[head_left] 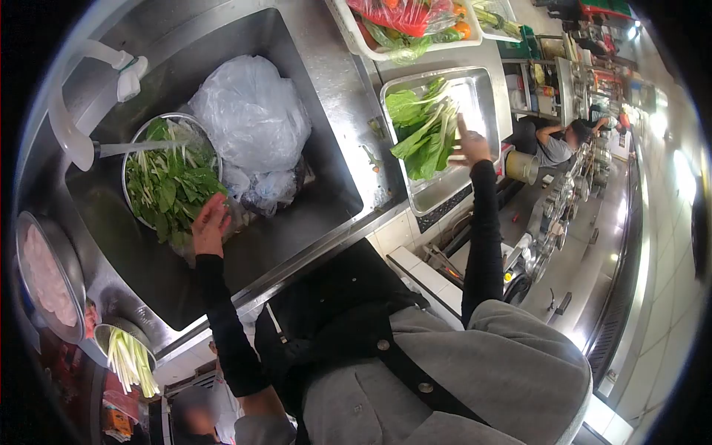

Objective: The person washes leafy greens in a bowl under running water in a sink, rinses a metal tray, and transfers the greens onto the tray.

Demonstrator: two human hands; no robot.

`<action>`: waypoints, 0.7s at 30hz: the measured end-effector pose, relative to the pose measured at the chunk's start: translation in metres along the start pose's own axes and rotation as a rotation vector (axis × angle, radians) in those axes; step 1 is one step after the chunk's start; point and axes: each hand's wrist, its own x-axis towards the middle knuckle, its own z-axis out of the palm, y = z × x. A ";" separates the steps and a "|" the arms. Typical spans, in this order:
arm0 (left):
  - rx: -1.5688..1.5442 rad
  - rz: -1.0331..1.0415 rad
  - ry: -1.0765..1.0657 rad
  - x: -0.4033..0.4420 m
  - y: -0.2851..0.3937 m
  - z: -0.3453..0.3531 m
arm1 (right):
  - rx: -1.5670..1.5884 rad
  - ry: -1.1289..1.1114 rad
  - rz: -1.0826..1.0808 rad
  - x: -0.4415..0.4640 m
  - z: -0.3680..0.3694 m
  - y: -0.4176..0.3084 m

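Observation:
Water runs from the faucet (78,148) into a round metal bowl (127,194) of leafy greens (165,178) in the sink. My left hand (212,225) is at the bowl's lower right edge, beside the leaves. Its fingers look stretched out and slightly bent, with a small bit of green at the tips. Over a rectangular metal tray (437,199) on the right is my right hand (473,145), its fingers apart. A bunch of leafy greens with pale stems (430,130) lies in that tray, the stems close to my right fingertips.
A large clear plastic bag (252,104) fills part of the sink (326,189). Behind the tray stands a white basket (352,33) of bagged vegetables. A bowl of pale meat (70,271) and a pot of cut stalks (126,326) are at lower left. Other people (552,144) are nearby.

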 end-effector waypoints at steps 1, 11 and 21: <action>-0.021 0.001 -0.011 0.001 -0.001 0.003 | -0.043 -0.034 -0.010 -0.011 0.013 -0.006; 0.371 0.357 -0.198 -0.006 -0.007 0.071 | 0.459 -0.175 -0.075 0.007 0.052 -0.001; 0.538 0.689 -0.501 -0.075 -0.005 0.315 | 0.133 0.087 -0.689 0.066 0.022 -0.008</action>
